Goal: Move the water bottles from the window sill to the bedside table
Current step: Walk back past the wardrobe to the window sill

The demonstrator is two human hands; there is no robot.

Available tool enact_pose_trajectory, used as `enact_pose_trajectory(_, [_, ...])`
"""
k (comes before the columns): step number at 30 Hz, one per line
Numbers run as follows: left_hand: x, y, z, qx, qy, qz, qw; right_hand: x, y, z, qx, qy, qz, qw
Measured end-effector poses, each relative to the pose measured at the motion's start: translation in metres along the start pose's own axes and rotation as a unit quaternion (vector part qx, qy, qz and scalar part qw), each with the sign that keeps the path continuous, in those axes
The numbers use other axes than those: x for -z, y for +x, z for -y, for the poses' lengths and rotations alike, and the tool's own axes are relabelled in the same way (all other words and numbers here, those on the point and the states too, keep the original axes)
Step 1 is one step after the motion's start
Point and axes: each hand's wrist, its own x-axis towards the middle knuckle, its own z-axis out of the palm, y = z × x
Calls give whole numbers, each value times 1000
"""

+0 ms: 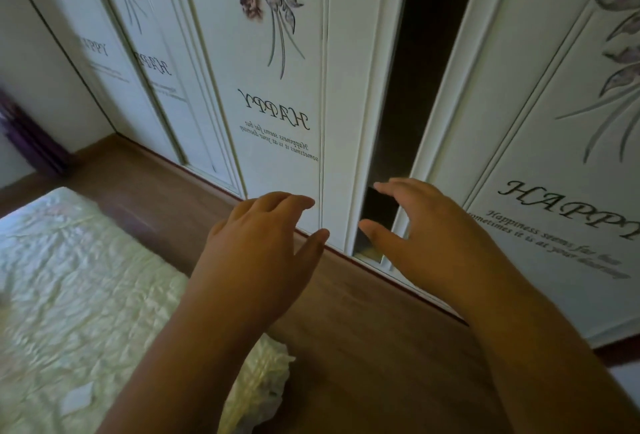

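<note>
Hands: left hand (266,236) open, holding nothing | right hand (415,226) open, before dark gap between wardrobe doors (277,70)

I'm in a bedroom at home. White sliding wardrobe doors (277,87) fill the wall ahead, printed with purple flowers and the word "HAPPY", one pair standing ajar on a dark gap (415,87). A bed with a crinkled pale cover (86,278) sits at my left, on a wood-look floor (346,329).
</note>
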Motion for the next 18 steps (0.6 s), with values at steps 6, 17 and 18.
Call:
enact_pose_trajectory(6, [-11, 27, -17, 41, 1, -14, 999, 10, 40, -22, 27, -6, 38, 999])
enact_pose_trajectory(17, [-27, 111, 2, 68, -5, -13, 998, 7, 130, -24, 37, -27, 68, 997])
enact_pose_trajectory(18, [-26, 123, 7, 66, -4, -13, 998, 5, 140, -21, 36, -30, 68, 997])
